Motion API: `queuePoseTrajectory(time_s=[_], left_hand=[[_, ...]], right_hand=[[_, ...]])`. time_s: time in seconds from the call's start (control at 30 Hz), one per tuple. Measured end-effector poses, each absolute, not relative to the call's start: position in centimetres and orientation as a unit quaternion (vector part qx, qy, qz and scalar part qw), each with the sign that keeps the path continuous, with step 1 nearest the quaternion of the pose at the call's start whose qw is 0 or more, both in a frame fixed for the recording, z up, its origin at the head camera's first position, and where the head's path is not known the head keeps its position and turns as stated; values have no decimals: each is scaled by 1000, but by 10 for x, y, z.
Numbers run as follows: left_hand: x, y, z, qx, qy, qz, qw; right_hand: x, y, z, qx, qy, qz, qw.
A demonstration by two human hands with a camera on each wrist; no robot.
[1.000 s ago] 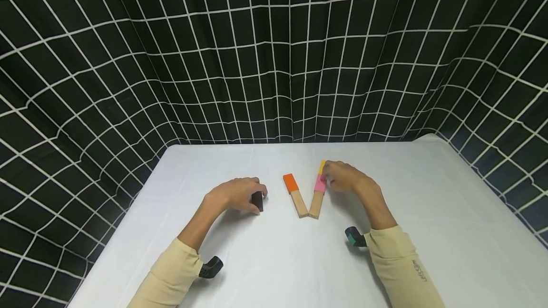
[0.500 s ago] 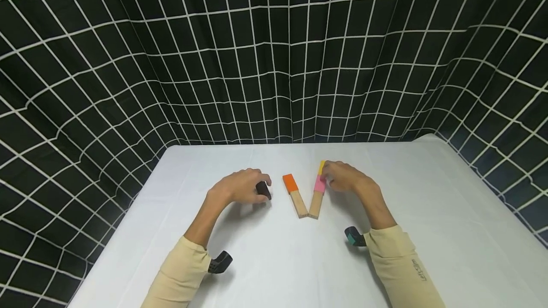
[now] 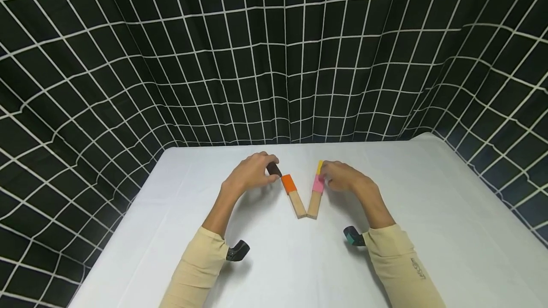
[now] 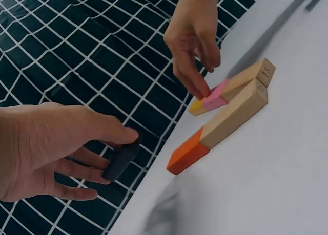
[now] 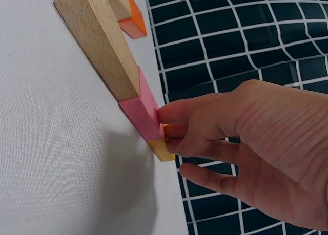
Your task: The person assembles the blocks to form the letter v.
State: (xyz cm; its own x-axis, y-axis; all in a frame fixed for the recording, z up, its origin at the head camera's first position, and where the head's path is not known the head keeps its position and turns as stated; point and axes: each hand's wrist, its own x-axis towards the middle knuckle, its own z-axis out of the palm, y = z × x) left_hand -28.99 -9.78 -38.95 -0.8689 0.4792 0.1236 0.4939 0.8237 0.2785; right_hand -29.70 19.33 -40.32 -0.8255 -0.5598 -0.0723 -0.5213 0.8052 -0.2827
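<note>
Between the thumb and fingers of my left hand (image 3: 253, 171) a small black block (image 3: 274, 169) is pinched, just past the far end of an orange block (image 3: 288, 184). In the left wrist view it tilts above the tabletop. The orange block sits end to end with a plain wooden block (image 3: 298, 204). My right hand (image 3: 344, 176) rests its fingertips against a pink block (image 3: 318, 184) and a yellow block (image 3: 319, 166), which line up with a second wooden block (image 3: 314, 205). The two rows meet at their near ends in a V.
A white cloth-covered table (image 3: 282, 260) lies under everything. Black curtains with a white grid (image 3: 265, 61) rise behind it and along both sides. A dark wrist camera (image 3: 238, 251) juts from the left sleeve and another camera (image 3: 353, 235) from the right.
My left hand has carried the black block away from me and to the right, turning it to slant like the orange row. The right hand has stayed put at the pink and yellow blocks.
</note>
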Motion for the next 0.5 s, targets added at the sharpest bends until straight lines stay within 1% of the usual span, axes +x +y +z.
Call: queuePoseTrajectory(time_s=[0.23, 0.5], left_hand=[[-309, -87, -394, -249, -954, -163, 28], [-328, -83, -409, -238, -954, -179, 14]], right_hand=[[-296, 195, -403, -278, 950, -125, 73], [-296, 191, -406, -283, 947, -133, 69]])
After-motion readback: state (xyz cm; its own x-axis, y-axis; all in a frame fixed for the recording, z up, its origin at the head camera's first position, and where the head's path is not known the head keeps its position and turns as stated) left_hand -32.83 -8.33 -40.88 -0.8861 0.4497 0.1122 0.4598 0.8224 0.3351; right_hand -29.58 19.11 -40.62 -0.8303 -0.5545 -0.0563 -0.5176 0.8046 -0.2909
